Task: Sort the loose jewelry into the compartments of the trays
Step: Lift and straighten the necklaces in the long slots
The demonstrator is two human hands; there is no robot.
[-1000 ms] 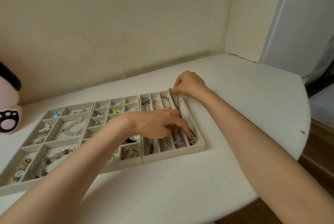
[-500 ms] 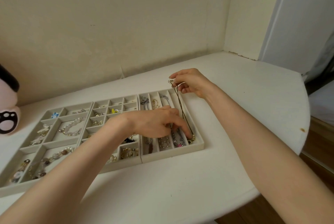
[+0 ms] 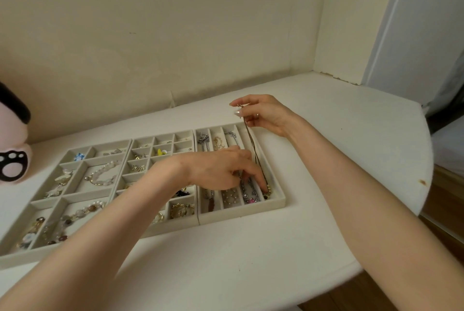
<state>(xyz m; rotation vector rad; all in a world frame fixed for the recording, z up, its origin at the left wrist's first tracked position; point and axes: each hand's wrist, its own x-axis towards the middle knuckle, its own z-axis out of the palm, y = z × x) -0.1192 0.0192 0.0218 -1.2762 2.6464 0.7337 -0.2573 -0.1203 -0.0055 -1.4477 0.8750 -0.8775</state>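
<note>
Three beige trays lie side by side on the white table. My right hand (image 3: 266, 115) pinches the clasp end of a thin dark necklace (image 3: 253, 147) above the far end of the right tray (image 3: 278, 204). The chain runs taut down into the rightmost long slot. My left hand (image 3: 221, 170) reaches over the right tray, its fingertip pressing the necklace's beaded end (image 3: 267, 192) into the slot's near end. The neighbouring slots hold silver chains and a pearl strand. The middle tray (image 3: 155, 231) holds earrings and rings, and the left tray (image 3: 15, 259) holds beaded bracelets.
A pink and black plush toy (image 3: 12, 150) stands at the far left next to the left tray. The wall runs close behind the trays. The table's rounded edge (image 3: 424, 185) drops off to the right, with wooden floor beyond.
My right hand has lifted the necklace's clasp end up and back from the tray, drawing the chain taut. My left hand stays pressed on the beaded end.
</note>
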